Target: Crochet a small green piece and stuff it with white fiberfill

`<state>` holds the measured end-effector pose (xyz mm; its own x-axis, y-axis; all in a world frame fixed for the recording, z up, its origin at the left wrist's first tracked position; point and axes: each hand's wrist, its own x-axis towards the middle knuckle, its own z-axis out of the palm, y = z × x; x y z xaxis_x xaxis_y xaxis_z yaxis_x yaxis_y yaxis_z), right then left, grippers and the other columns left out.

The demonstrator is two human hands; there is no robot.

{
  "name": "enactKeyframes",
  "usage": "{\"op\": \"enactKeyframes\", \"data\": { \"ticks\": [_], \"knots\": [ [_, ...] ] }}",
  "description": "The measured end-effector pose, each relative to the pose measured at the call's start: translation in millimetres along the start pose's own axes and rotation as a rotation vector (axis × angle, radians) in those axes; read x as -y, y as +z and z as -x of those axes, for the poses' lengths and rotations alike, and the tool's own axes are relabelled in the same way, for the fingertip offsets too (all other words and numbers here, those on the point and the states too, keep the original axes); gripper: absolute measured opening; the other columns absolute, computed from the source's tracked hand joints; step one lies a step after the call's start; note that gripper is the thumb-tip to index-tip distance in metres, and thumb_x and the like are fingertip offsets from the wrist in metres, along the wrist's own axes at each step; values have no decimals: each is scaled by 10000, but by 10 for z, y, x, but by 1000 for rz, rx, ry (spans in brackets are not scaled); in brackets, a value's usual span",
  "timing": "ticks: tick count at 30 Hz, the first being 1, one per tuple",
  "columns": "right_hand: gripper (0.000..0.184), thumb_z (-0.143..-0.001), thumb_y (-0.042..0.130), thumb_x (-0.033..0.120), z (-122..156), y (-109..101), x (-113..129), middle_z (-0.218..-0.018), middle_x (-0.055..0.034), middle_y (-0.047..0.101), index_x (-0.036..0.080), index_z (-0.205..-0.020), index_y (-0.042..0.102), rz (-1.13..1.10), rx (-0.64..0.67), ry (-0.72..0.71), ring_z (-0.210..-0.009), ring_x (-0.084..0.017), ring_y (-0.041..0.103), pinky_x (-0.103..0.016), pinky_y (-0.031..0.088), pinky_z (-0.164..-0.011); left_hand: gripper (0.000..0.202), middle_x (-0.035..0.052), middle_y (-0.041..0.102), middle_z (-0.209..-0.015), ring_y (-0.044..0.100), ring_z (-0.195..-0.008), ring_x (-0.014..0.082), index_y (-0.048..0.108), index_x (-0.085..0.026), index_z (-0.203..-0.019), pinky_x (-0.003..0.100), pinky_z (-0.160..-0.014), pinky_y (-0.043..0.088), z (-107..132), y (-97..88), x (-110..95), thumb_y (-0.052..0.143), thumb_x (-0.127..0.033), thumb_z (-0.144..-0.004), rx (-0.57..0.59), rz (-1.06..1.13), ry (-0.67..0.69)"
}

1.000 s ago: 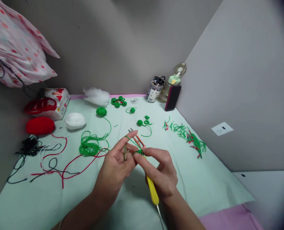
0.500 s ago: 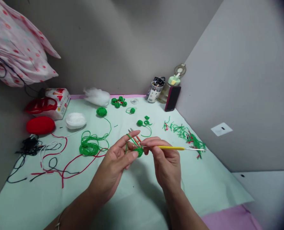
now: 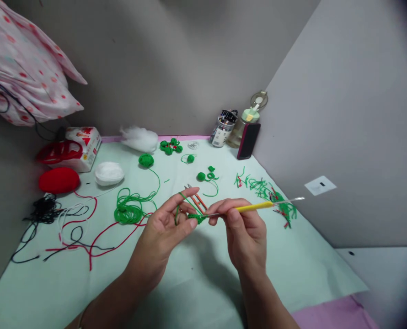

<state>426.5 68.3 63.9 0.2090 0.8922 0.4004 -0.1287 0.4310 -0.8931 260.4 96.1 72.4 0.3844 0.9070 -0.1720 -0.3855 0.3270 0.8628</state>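
The left hand [image 3: 165, 228] has its grip pinched on a small green crochet piece [image 3: 195, 218] above the middle of the mint-green surface [image 3: 292, 265], with green yarn looped over its raised forefinger. The right hand [image 3: 244, 228] has its grip closed on a yellow-handled crochet hook [image 3: 254, 207], whose tip meets the piece. Orange thread snips [image 3: 199, 201] lie just behind.

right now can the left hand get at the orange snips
Probably yes. The orange snips lie on the cloth just beyond the left hand, nothing between them. But that hand pinches the green crochet piece with yarn looped over its forefinger, so it isn't free.
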Motion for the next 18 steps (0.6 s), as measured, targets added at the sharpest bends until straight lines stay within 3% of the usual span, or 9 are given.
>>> {"op": "enactKeyframes", "data": {
  "ticks": [4, 7, 10, 12, 14, 16, 18],
  "knots": [
    [231, -1080, 518, 161, 71, -13, 23, -975, -34, 757, 248, -1108, 730, 283, 56, -230, -867, -163, 709, -317, 592, -762, 436, -25, 603, -911, 466, -747, 103, 779, -393, -1269, 222, -772, 424, 1, 10, 27, 838, -246, -863, -47, -85, 38],
    [290, -1023, 595, 91, 131, -27, 14, -1044, -55, 761, 261, -1207, 742, 636, 162, -466, -950, -191, 717, -329, 599, -783, 465, -29, 631, -894, 482, -726, 90, 781, -374, -1273, 199, -765, 444, 11, 46, 40, 865, -234, -838, -106, -104, 75],
    [370, -961, 689, 62, 147, -43, -11, -1123, -78, 756, 277, -1252, 764, 847, 147, -607, -1015, -223, 718, -352, 609, -813, 512, -44, 654, -880, 450, -623, 45, 757, -354, -1318, 195, -779, 485, 10, 73, 9, 887, -280, -829, -24, 69, -26],
    [324, -990, 660, 91, 112, -54, -18, -1083, -74, 759, 281, -1225, 777, 696, 73, -546, -977, -218, 717, -355, 608, -789, 477, -77, 610, -765, 308, -505, 5, 765, -298, -1307, 222, -829, 520, -3, 73, -36, 877, -276, -844, 57, 202, -142],
    [255, -1039, 601, 149, 47, -59, -16, -981, -54, 755, 278, -1149, 792, 400, 9, -372, -843, -184, 698, -328, 589, -702, 416, -111, 522, -647, 221, -471, -3, 786, -245, -1265, 273, -914, 538, -19, 63, -82, 862, -240, -856, 84, 277, -185],
    [218, -1056, 592, 209, -17, -50, -14, -898, -34, 739, 274, -1062, 800, 153, -6, -203, -748, -162, 662, -306, 560, -638, 405, -103, 541, -668, 259, -485, 3, 790, -254, -1252, 293, -941, 537, -30, 52, -103, 857, -220, -853, 62, 281, -143],
    [176, -1039, 639, 248, -53, -25, -19, -914, -39, 752, 273, -1016, 812, 86, 28, -132, -812, -174, 680, -313, 567, -684, 418, -68, 620, -781, 336, -531, 18, 792, -292, -1247, 236, -840, 527, -34, 46, -86, 869, -240, -840, 49, 214, -89]
  ]
}}
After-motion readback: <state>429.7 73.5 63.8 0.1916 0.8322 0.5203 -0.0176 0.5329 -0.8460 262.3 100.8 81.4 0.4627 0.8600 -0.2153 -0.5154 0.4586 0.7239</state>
